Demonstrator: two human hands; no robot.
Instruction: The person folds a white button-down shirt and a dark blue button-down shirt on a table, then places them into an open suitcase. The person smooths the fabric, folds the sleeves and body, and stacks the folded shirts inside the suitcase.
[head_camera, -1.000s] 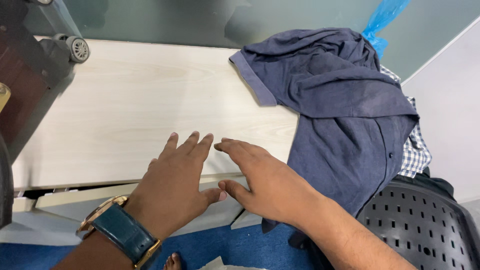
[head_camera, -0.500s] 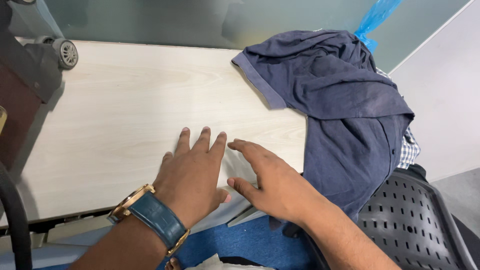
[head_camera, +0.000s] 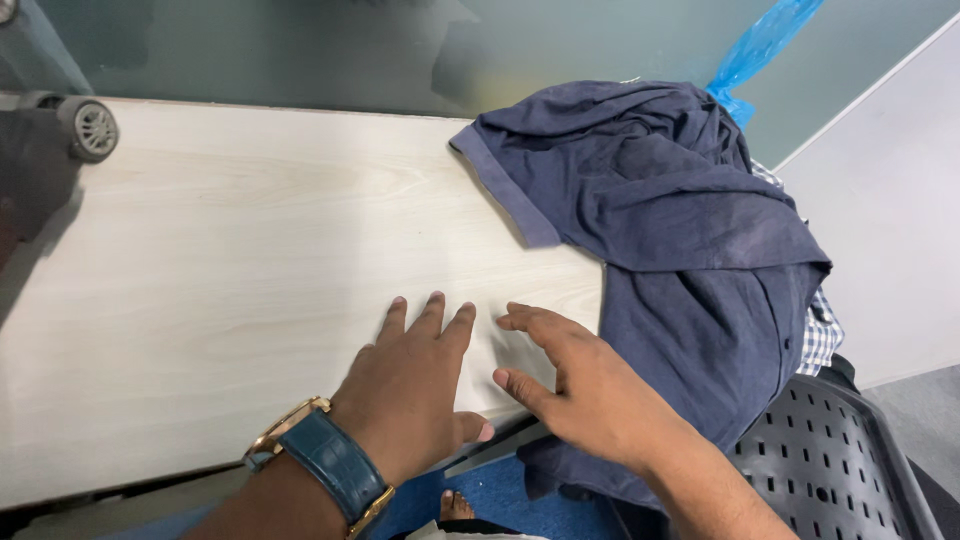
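1. Flat and open, the left hand lies palm down on the pale wooden table, fingers spread a little and pointing away from the person, thumb out near the table's near edge. It holds nothing.
2. On that wrist sits a watch with a blue strap and a gold-coloured case, just off the table's near edge.
3. Just beside the left hand, the right hand is also open and grips nothing; its fingers rest on the table top and point across toward the left hand's fingertips, while its thumb hangs at the near edge.
4. Touching the right hand's outer side is a dark blue shirt, heaped on the table's right end. One sleeve with a lighter hem lies toward the middle of the table, and the lower part of the shirt hangs over the right end.
5. Under the shirt, at the table's right end, a bit of checked cloth shows.
6. Behind the shirt, past the table's far right corner, a blue plastic bag sticks up.
7. Below the hanging shirt, off the table's right end, stands a dark chair with a holed seat.
8. At the table's far left corner, a small grey wheel rests.
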